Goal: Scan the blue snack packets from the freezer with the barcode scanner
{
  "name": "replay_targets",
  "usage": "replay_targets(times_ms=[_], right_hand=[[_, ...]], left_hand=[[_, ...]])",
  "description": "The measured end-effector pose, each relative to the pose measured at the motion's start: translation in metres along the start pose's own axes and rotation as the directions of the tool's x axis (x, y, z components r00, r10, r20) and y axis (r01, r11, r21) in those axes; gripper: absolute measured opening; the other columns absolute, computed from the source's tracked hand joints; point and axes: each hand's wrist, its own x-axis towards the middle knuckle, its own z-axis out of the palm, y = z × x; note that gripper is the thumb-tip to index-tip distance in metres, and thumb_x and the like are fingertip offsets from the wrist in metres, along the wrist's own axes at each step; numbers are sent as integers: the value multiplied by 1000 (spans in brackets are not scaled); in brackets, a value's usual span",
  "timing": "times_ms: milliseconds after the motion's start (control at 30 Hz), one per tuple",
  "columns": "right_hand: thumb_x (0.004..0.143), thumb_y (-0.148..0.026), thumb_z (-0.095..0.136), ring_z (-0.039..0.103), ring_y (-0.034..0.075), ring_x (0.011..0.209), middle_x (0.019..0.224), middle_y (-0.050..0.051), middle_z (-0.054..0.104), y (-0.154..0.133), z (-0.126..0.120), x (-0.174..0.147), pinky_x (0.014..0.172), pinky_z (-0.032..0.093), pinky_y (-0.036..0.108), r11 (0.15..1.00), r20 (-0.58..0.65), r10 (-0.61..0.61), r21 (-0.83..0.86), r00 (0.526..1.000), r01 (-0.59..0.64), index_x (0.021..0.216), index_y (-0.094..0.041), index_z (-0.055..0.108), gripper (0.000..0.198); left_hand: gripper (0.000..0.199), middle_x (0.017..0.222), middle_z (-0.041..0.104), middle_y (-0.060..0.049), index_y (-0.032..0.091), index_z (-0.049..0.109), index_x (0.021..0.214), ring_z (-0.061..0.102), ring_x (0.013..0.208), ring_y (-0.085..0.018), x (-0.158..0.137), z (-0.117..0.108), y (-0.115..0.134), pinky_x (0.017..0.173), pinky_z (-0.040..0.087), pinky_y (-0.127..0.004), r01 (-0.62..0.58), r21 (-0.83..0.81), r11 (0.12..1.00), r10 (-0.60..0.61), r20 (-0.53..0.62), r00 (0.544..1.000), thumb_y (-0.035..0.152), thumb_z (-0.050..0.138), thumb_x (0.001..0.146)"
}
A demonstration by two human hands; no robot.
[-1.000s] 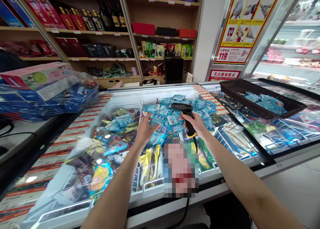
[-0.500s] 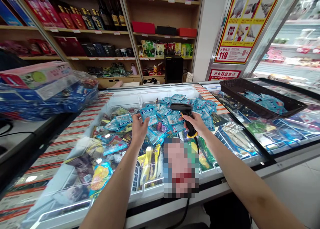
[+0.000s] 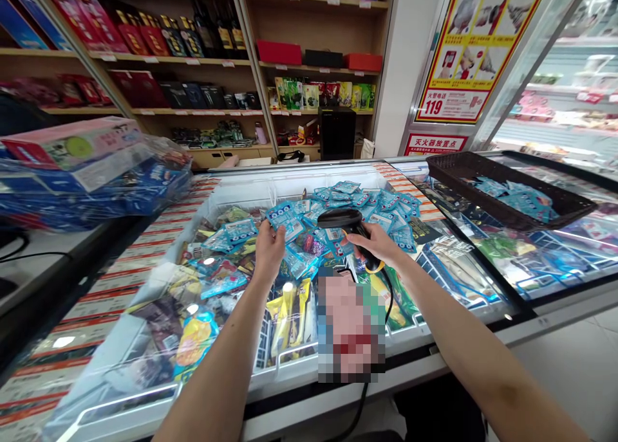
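Note:
My left hand (image 3: pixel 270 246) is closed on the edge of a small blue packet (image 3: pixel 286 219), held over the glass top of a chest freezer. In my right hand (image 3: pixel 374 244) is a black barcode scanner (image 3: pixel 340 219) with yellow trim, its head tilted left toward the packet. The scanner's cord runs down past the front edge. Many similar blue packets (image 3: pixel 345 188) lie spread on the glass behind both hands. Under the glass, wrapped frozen goods (image 3: pixel 290 316) show. A pixelated patch hides whatever lies in front of the scanner.
A dark brown basket (image 3: pixel 463 178) with several blue packets stands at the right on the freezer. At the left are plastic-wrapped boxes (image 3: pixel 72 146). Price labels (image 3: pixel 116 294) line the freezer's left side. Stocked shelves (image 3: pixel 174 59) rise behind.
The scanner has turned and moved slightly left and down, closer to the packet. My left hand keeps its hold on the packet, which has tilted slightly.

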Motion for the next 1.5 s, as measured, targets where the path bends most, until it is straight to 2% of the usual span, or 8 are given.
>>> replay_targets(times_ms=[67,233,400,533,1100,1233,1400,1500], right_hand=[[80,-49,62,55,12,45,74,4,70,0,0,0,42,41,25,1000,0,-5,10,1000,5,90,-20,61,30],[80,-50,62,55,13,45,64,2,67,3,0,0,43,43,26,1000,33,9,-29,999,-8,91,-19,61,34],[79,-51,63,56,13,47,69,3,69,8,-2,2,44,45,26,999,74,27,-36,997,-24,98,-18,59,39],[80,-52,63,57,13,48,74,5,70,8,-3,2,44,45,26,999,95,29,-36,995,-26,98,-18,58,39],[80,-52,62,55,10,48,92,8,70,3,0,0,43,43,24,1000,136,-5,-21,991,8,96,-17,56,39],[80,-52,62,55,10,48,91,8,70,2,0,0,43,43,24,1000,137,-3,-19,991,6,96,-17,56,39],[80,-53,62,55,11,47,71,4,68,3,-2,0,45,44,25,999,98,36,-37,995,-33,94,-17,59,39],[79,-52,63,56,12,49,80,6,70,4,-3,1,45,44,26,998,64,47,30,997,-49,95,-18,59,38]], left_hand=[[34,92,64,-7,15,56,112,61,89,-22,0,-1,0,82,51,-38,17,-33,999,-16,34,999,38,47,87],[36,91,64,-7,15,55,112,62,88,-21,0,-1,-1,79,52,-36,37,-114,993,-32,43,999,40,49,86],[38,91,64,-8,15,55,110,63,86,-20,0,3,-5,76,52,-34,22,-254,967,-12,40,999,42,52,84],[38,92,65,-8,15,55,109,63,85,-20,1,4,-6,75,52,-34,16,-288,957,-8,29,1000,43,54,83],[38,99,65,-9,15,54,113,63,92,-21,0,2,-3,83,52,-37,25,-224,974,-14,51,999,41,51,85],[38,97,64,-9,15,54,111,62,90,-21,1,3,-4,82,52,-37,-1,-200,980,9,35,999,41,50,85],[33,89,63,-7,16,56,107,61,81,-19,2,1,-7,79,50,-35,-31,-103,994,32,8,999,39,49,86],[30,80,61,-6,15,56,105,59,72,-19,1,-1,-5,75,50,-34,-18,10,1000,18,1,1000,37,46,88]])
